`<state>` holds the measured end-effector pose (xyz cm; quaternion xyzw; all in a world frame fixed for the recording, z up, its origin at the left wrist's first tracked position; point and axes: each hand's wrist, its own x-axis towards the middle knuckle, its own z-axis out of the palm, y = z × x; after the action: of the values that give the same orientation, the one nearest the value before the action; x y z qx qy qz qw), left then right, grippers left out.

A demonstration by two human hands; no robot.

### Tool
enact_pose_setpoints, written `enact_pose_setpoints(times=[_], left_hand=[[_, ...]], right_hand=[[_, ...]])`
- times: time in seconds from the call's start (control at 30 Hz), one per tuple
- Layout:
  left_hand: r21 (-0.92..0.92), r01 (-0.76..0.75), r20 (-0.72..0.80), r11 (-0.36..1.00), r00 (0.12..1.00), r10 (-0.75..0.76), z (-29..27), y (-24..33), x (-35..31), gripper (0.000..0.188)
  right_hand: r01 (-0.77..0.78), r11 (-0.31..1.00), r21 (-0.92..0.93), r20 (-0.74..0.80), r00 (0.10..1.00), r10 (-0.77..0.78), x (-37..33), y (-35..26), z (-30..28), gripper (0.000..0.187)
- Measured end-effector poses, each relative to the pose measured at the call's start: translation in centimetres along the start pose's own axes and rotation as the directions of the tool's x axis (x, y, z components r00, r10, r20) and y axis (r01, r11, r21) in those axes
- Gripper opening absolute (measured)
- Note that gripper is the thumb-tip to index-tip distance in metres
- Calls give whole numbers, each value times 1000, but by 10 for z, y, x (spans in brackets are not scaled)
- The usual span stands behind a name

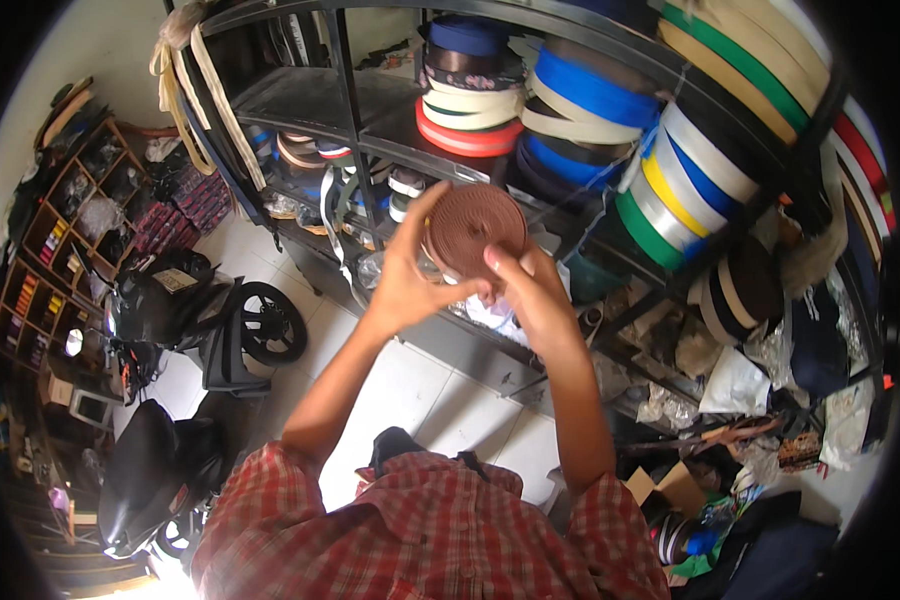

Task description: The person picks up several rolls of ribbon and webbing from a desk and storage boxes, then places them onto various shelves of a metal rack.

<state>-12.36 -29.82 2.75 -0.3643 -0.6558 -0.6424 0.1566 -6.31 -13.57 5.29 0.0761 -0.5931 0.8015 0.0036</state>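
**Brown strap roll (470,225) before black rack (300,98)**

From far, I see the rack's front edge beyond the roll; nearer, pale floor tiles (410,385) give open room. Its round spiral face, and the coil's axis, point roughly to my camera. The left hand (410,275) curves around its left edge; the right hand (542,300) clamps it, thumb on the face.

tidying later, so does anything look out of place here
Yes: a motorbike stands on the tiled floor at left, which seems odd near shelved rolls. At lower right, an open box sits amid clutter.
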Motion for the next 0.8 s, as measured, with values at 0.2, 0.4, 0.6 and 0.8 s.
enact_pose_setpoints(times=[0.2,0.4,0.6,0.8], left_hand=[[-207,-74,-369,976,930,-8,-60,-14,127,86],[-234,-91,-339,968,941,7,-67,-40,224,84],[-274,-192,-239,942,963,127,-50,-79,277,81],[-189,-93,-157,978,986,63,-36,-86,286,77]], right_hand=[[421,797,-432,-90,860,-503,105,-44,21,27],[381,430,-819,-181,538,-823,207,-52,22,45],[318,404,-858,-252,424,-870,246,-44,15,54],[339,485,-806,-302,469,-830,245,-45,20,50]])
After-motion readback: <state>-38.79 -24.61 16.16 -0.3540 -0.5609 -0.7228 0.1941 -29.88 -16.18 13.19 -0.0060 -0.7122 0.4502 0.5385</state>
